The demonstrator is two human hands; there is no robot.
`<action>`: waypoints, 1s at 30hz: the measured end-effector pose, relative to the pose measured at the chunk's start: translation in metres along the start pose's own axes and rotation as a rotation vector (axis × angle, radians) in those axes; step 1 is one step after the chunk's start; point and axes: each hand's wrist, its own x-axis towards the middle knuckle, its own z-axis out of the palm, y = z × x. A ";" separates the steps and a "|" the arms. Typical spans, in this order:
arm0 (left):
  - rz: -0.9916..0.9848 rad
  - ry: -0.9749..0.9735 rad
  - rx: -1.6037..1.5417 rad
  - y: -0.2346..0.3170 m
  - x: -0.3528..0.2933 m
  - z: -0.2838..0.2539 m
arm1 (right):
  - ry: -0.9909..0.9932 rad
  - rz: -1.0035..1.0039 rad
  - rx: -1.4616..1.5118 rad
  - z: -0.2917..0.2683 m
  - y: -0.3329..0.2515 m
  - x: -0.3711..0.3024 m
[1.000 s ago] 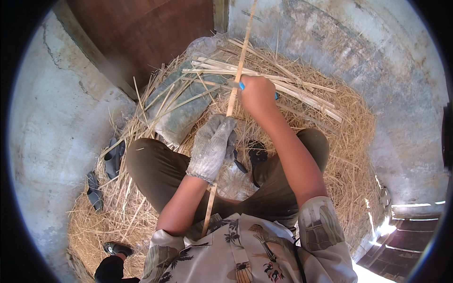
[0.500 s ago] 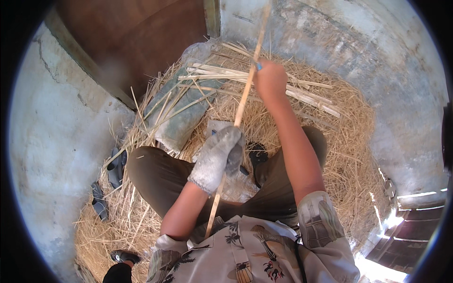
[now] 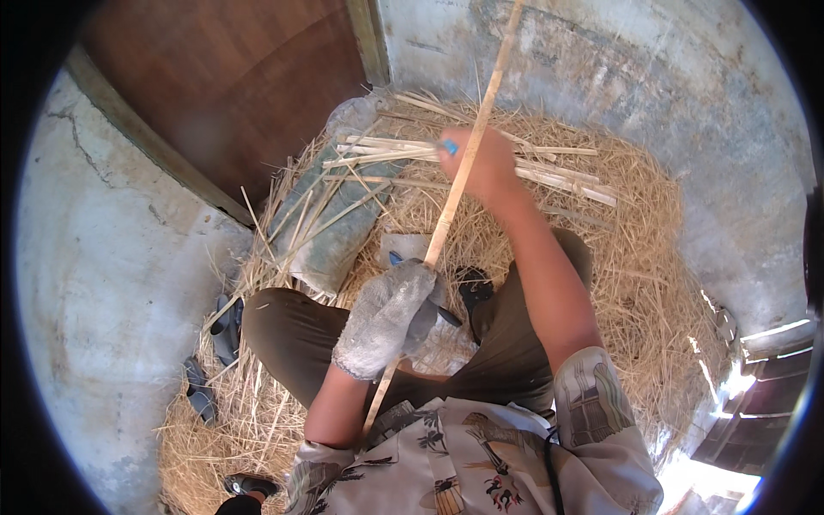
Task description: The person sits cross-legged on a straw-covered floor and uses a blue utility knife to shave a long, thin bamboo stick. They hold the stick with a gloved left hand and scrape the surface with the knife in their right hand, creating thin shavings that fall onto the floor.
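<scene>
A long, narrow strip of split wood or bamboo (image 3: 463, 172) runs slantwise from the wall side down to my shirt. My left hand (image 3: 390, 313), in a grey-white knitted glove, is closed around its lower part, above my lap. Farther up, my bare right hand (image 3: 493, 163) is closed behind the strip, which crosses in front of it. From that fist a small blue-ended tool (image 3: 450, 148) pokes out to the left; its tip is blurred and its kind unclear. A dark rod-like piece (image 3: 448, 317) shows beside the glove, partly hidden.
Pale split strips (image 3: 566, 180) lie across the straw and shavings (image 3: 635, 257) ahead of me. A green-grey sack (image 3: 330, 253) lies left of centre. Dark sandals (image 3: 200, 390) rest by the left wall. Another person's shod foot (image 3: 251, 485) shows at lower left. A brown door (image 3: 232, 94) and curved wall (image 3: 601, 60) surround the heap.
The right hand has moved slightly down and left, with the blue-ended tool now left of the strip. The gloved hand sits a little lower, still on the strip. The view has shifted slightly.
</scene>
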 end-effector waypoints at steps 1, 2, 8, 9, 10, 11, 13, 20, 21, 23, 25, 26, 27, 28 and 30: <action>0.022 -0.015 -0.011 0.001 -0.001 0.000 | 0.002 -0.060 0.025 0.005 -0.013 -0.007; 0.039 0.013 0.000 0.001 0.000 0.001 | 0.004 -0.120 0.049 0.009 -0.020 -0.010; 0.037 -0.049 -0.418 -0.014 0.025 -0.031 | 0.063 0.251 0.233 0.016 -0.017 0.000; 0.041 0.012 -0.428 -0.012 0.026 -0.031 | 0.041 0.261 0.250 0.010 -0.018 0.001; 0.045 0.073 -0.438 -0.009 0.027 -0.030 | 0.020 0.272 0.268 0.002 -0.020 0.002; 0.050 0.134 -0.448 -0.006 0.026 -0.029 | -0.002 0.282 0.286 -0.001 -0.023 0.003; 0.084 0.137 -0.407 -0.006 0.026 -0.026 | 0.099 0.018 0.284 0.005 -0.024 -0.004; 0.078 0.288 -0.088 -0.002 0.016 -0.005 | 0.164 -0.268 0.219 0.009 -0.042 -0.014; 0.083 0.295 -0.073 -0.003 0.014 -0.005 | 0.172 -0.274 0.228 0.008 -0.041 -0.014; 0.094 0.301 -0.025 -0.009 0.017 0.000 | 0.189 -0.285 0.246 0.005 -0.036 -0.013; 0.107 0.300 0.016 -0.013 0.018 0.002 | 0.208 -0.267 0.190 0.002 -0.035 -0.013; 0.115 0.299 0.033 -0.015 0.017 0.003 | 0.218 -0.257 0.161 0.001 -0.034 -0.013; 0.126 0.295 0.046 -0.016 0.017 0.003 | 0.230 -0.260 0.150 -0.001 -0.034 -0.012; 0.116 0.299 0.046 -0.016 0.017 0.004 | 0.242 -0.262 0.139 -0.002 -0.035 -0.011; 0.097 0.306 0.046 -0.012 0.015 0.008 | 0.278 -0.241 0.131 -0.002 -0.030 -0.009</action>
